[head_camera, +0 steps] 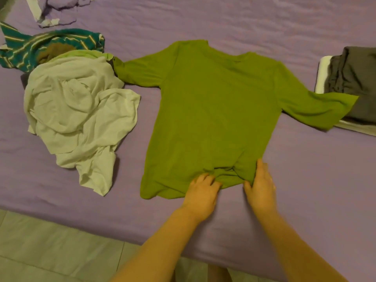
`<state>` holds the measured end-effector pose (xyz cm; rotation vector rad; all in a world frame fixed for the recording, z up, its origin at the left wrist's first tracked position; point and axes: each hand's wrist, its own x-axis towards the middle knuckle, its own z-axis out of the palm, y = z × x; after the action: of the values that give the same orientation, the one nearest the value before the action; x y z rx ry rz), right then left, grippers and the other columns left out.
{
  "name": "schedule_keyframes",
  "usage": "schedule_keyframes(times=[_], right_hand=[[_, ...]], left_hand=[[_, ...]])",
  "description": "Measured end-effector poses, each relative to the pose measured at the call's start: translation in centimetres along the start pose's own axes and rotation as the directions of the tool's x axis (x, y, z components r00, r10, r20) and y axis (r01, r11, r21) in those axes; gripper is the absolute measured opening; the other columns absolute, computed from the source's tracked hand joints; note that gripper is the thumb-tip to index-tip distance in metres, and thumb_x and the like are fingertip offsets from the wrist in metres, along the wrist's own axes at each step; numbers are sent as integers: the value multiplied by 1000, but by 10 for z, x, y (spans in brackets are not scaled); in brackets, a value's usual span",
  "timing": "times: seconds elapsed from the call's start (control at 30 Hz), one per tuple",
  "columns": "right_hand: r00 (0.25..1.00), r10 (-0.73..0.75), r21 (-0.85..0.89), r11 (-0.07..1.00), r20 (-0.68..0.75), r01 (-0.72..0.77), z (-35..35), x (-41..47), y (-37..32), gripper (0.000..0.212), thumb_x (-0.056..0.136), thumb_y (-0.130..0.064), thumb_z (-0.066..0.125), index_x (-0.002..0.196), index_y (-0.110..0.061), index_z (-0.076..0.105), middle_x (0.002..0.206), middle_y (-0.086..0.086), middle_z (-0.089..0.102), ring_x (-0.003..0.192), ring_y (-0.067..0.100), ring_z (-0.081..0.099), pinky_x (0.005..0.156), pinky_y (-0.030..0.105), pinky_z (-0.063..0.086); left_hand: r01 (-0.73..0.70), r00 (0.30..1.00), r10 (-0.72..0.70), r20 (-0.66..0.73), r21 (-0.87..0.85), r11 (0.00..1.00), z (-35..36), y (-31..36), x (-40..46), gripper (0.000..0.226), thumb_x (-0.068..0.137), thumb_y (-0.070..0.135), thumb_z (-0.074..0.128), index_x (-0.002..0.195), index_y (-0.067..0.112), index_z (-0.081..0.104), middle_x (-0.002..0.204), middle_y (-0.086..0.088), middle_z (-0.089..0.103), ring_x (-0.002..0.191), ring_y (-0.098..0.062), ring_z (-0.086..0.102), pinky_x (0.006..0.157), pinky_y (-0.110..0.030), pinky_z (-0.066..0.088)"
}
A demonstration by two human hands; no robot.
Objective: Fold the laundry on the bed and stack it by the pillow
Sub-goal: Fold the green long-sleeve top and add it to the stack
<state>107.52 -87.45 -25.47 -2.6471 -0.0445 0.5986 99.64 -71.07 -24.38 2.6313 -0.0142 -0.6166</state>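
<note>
Light was dim and even with a purplish-green cast; shadows stayed soft, detail smeared, and edges bowed slightly.

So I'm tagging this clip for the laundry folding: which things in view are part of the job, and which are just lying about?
Part of the job:
green shirt, held at its hem by the left hand and right hand
white garment
striped garment
lilac cloth
grey stack
pillow

Lying about:
sheet
floor
</note>
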Motion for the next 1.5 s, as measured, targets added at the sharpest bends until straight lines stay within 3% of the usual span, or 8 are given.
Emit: schedule_keyframes(times=[0.17,0.33,0.63,0.87,1.03,1.2,1.4,1.5], right_hand=[[993,17,248,969,-120,14,-22,0,9,53,92,-11,55,142,-13,39,103,16,65,92,37,59,85,44,46],[949,153,658,750,-275,70,-37,-26,20,33,96,-14,51,128,-18,45,70,-15,46,58,-8,51,51,6,37],[972,234,578,798,-35,-171,-10,-41,46,71,84,1,65,145,-10,29,137,14,48,120,28,51,95,31,39],[953,266,381,904,-145,-194,-5,-58,68,42,96,-15,51,137,-18,46,114,18,66,93,39,63,72,42,46],[949,305,284,919,-80,-272,-8,-62,66,58,92,-29,57,144,-22,33,109,21,65,93,42,62,70,44,46],[949,295,369,899,-113,-236,-6,-75,55,53,91,-10,54,142,-16,39,90,23,63,68,33,54,60,36,37],[926,340,705,697,-165,-130,-16,-75,42,43,90,3,56,131,-5,50,129,8,55,115,22,55,92,30,46],[906,423,945,282,34,-166,-32,-49,33,33,94,5,47,126,-1,51,123,12,53,98,16,61,70,20,56]], left_hand=[[26,999,-25,-30,43,999,0,2,11,46,94,25,45,140,19,42,145,-9,36,132,-24,33,101,-35,32],[10,995,-3,-102,70,997,-7,5,12,63,87,51,52,142,24,38,143,-4,39,129,-25,36,101,-35,30],[2,979,-67,192,322,947,8,18,30,72,91,31,52,151,28,13,158,-7,8,145,-28,9,115,-48,18],[-50,945,149,-291,322,945,-4,8,13,17,79,27,59,84,14,69,77,-8,62,66,-30,60,51,-36,45],[-261,950,292,-105,240,935,4,12,5,32,79,44,68,94,16,70,88,-5,66,77,-27,63,61,-32,49],[-198,967,158,200,199,960,30,30,-7,78,83,66,49,144,18,36,144,-11,40,133,-31,35,111,-48,23],[-22,999,25,-40,76,997,32,46,5,27,86,39,62,105,21,68,112,-2,66,116,-25,56,100,-42,41],[113,986,-147,-82,-325,939,15,30,35,23,97,23,51,106,10,67,107,-14,68,102,-30,60,84,-37,42]])
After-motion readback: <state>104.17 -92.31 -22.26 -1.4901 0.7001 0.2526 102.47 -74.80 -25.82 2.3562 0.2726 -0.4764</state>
